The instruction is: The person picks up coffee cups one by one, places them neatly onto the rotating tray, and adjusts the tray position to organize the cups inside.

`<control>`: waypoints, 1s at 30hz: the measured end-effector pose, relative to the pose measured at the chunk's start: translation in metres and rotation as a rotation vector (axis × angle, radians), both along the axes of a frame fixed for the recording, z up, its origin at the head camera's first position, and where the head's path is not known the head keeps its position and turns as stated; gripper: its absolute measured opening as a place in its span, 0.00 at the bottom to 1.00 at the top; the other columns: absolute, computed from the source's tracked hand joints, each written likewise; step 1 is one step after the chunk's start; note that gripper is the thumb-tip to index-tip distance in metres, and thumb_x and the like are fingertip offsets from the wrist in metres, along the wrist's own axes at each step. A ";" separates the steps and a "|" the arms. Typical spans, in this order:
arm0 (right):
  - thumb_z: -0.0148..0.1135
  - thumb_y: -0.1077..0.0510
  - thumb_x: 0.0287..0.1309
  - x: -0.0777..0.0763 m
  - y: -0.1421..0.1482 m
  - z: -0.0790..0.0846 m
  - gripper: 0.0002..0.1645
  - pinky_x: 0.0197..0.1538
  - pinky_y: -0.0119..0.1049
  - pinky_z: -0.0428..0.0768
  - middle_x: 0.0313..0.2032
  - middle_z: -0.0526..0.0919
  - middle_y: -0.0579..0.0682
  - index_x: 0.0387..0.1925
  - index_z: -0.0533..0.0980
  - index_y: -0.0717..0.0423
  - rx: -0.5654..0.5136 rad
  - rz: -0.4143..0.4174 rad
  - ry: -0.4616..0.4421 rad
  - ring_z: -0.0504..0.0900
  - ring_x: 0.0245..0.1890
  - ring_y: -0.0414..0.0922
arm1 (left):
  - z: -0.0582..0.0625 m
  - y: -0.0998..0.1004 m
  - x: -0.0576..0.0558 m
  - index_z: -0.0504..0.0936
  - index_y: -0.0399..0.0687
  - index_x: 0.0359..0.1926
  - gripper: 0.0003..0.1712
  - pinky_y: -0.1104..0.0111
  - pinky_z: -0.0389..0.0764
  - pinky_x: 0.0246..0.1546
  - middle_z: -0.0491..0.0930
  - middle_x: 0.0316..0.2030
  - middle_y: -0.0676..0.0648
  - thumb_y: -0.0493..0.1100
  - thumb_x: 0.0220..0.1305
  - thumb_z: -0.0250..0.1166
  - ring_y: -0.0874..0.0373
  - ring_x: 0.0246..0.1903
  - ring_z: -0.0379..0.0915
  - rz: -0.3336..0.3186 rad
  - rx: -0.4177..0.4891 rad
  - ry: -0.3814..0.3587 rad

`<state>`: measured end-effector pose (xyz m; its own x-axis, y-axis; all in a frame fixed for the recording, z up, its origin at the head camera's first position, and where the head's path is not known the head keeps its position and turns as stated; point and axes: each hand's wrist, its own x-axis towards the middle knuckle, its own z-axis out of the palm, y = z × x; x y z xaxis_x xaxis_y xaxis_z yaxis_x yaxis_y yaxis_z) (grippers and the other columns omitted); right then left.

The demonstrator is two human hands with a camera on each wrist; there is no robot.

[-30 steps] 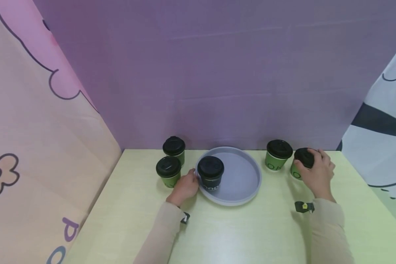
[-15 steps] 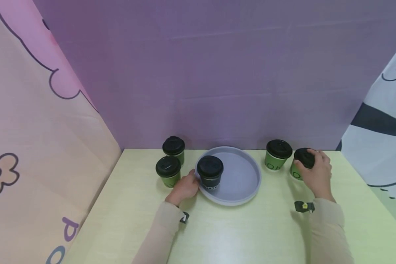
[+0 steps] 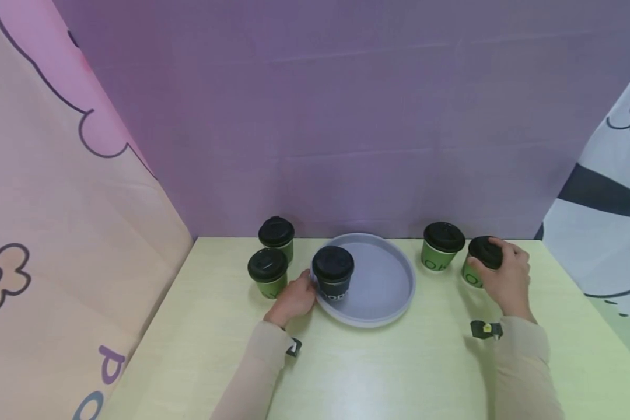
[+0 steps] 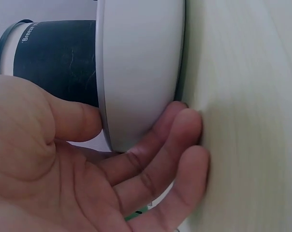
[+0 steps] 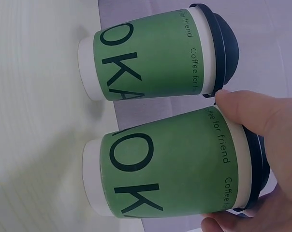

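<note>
Grey round tray (image 3: 383, 280), placed on the tabletop (image 3: 378, 373) near the middle of its far edge, with a dark cup (image 3: 333, 277) upright on its left part. The left grip (image 3: 294, 297) is closed on the tray's left side, thumb at the rim and fingers curled round the lower wall. Toward the far right corner of the tabletop, the right grip (image 3: 506, 280) holds the outer right cup (image 3: 475, 274), thumb and fingers spanning its upper end by the black lid (image 5: 255, 164). Whether this cup's base bears fully on the tabletop cannot be told. The inner right cup (image 3: 437, 256) stands just beside it, near the far edge; the rear left cup (image 3: 276, 233) and front left cup (image 3: 269, 277) stand left of the tray.

Step in hand, as judged from the poses: steadying the tray while securing the outer right cup. The next move would call for a firm, upright hold on that cup, clearance from its neighbour, and a level tray beneath the dark cup.
</note>
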<state>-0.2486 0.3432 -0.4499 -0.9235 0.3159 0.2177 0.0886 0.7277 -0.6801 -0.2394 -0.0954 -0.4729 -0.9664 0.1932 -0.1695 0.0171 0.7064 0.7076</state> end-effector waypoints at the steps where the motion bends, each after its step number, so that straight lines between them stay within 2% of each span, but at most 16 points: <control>1: 0.64 0.45 0.68 0.000 0.000 0.000 0.44 0.65 0.77 0.58 0.74 0.50 0.75 0.76 0.59 0.57 0.000 -0.002 -0.002 0.56 0.69 0.79 | 0.000 0.000 0.000 0.54 0.31 0.77 0.34 0.57 0.78 0.40 0.81 0.24 0.44 0.40 0.75 0.45 0.52 0.26 0.76 0.001 0.008 -0.006; 5: 0.64 0.44 0.67 0.000 0.001 0.002 0.45 0.67 0.77 0.58 0.75 0.47 0.76 0.77 0.59 0.57 -0.014 -0.005 -0.015 0.55 0.70 0.80 | 0.000 -0.001 0.000 0.55 0.31 0.77 0.33 0.64 0.74 0.30 0.78 0.21 0.48 0.40 0.76 0.45 0.56 0.21 0.72 0.006 0.034 -0.002; 14: 0.66 0.45 0.66 0.000 0.000 0.006 0.47 0.71 0.75 0.56 0.75 0.45 0.75 0.77 0.58 0.58 -0.070 -0.014 -0.023 0.53 0.72 0.78 | -0.002 0.000 -0.002 0.57 0.32 0.76 0.32 0.63 0.76 0.35 0.80 0.23 0.48 0.40 0.77 0.45 0.57 0.22 0.75 0.031 0.025 0.012; 24: 0.67 0.44 0.65 0.002 -0.002 0.011 0.48 0.69 0.74 0.60 0.73 0.46 0.74 0.78 0.57 0.57 -0.085 -0.049 -0.015 0.56 0.69 0.75 | -0.005 0.002 -0.004 0.57 0.33 0.77 0.32 0.62 0.77 0.39 0.81 0.23 0.49 0.40 0.76 0.46 0.57 0.23 0.75 0.049 0.013 0.011; 30: 0.67 0.45 0.64 0.004 -0.002 0.015 0.51 0.69 0.74 0.60 0.73 0.45 0.74 0.78 0.54 0.59 -0.081 -0.050 -0.031 0.54 0.70 0.75 | -0.004 0.002 -0.003 0.59 0.32 0.76 0.32 0.64 0.76 0.34 0.81 0.22 0.48 0.39 0.76 0.47 0.57 0.22 0.75 0.053 0.029 0.013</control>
<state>-0.2450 0.3413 -0.4346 -0.9121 0.3771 0.1610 0.1453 0.6643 -0.7332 -0.2419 -0.0932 -0.4774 -0.9775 0.1459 -0.1525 -0.0112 0.6859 0.7276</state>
